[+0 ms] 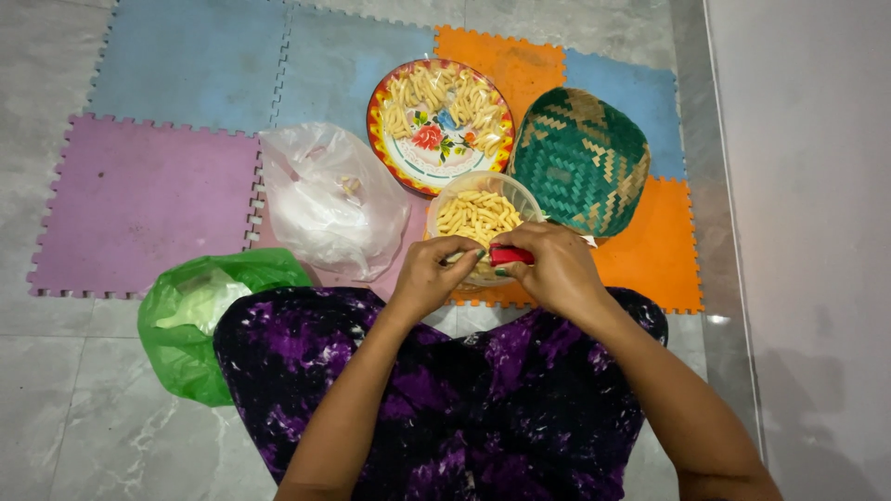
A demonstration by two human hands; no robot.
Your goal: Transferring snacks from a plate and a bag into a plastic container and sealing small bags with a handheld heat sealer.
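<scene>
Seated on the floor, a person's right hand (557,269) grips a red-handled tool (511,255); the left hand (429,276) pinches a pale strip (455,257). Working close over the clear tub (515,192) should help cut pieces land among those inside.

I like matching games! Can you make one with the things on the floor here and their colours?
Things:
1. woven basket
2. bag beside the person's knee
3. round tray of pale sticks
4. small tool in the right hand

Colours:
a. red
b. plain bright green
c. green and tan pattern
d. white with a red flower and a yellow-red rim

Pairs: 1-c, 2-b, 3-d, 4-a
</scene>
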